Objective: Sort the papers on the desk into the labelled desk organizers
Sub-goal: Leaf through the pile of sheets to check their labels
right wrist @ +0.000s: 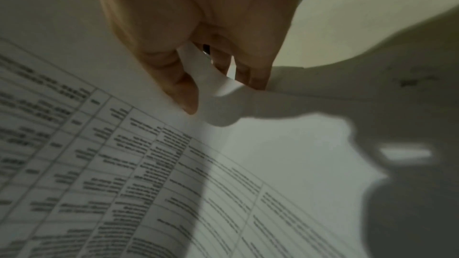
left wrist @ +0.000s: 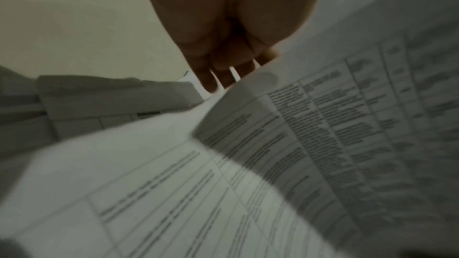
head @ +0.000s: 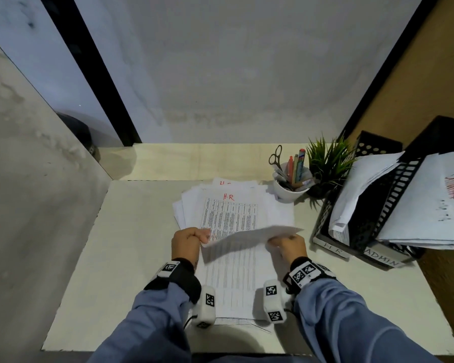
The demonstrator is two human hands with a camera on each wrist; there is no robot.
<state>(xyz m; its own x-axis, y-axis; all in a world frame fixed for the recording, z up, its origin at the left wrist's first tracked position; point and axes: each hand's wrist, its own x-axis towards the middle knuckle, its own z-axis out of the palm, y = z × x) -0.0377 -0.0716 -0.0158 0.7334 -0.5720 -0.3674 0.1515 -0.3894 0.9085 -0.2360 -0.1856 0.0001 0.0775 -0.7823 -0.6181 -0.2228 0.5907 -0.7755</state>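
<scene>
A pale desk (head: pixel 142 258) carries a loose pile (head: pixel 192 205) of printed papers near its middle, long axis running from the front edge toward the back, an "H.R" heading at the far end. Two black organizers (head: pixel 372 231), labelled HR and ADMIN, stand at the right edge holding papers. One sheet (head: pixel 247 239) is lifted above the pile, bent crosswise. The left hand (head: pixel 186 243) pinches its left edge; the right hand (head: pixel 288 244) pinches its right edge.
</scene>
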